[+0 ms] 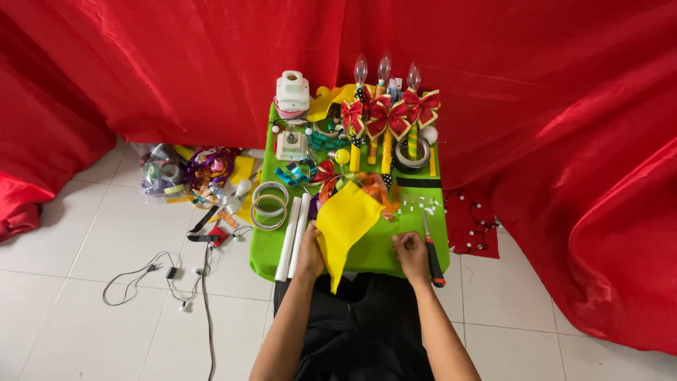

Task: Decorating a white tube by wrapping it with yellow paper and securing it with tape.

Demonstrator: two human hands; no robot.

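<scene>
Yellow felt sheet (343,222) is pinched upright by the left hand (309,255) (grip clamped on its edge), while the right hand (411,254) is rested loosely curled, holding nothing, on the green surface (381,243) beside a craft knife (431,252).

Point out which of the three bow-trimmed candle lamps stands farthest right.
The candle lamp behind the tape roll; the other two stand left of it, closer together.

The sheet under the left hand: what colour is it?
Plain yellow. The sheet shows best in the head view, held by the left hand over the green table.
</scene>
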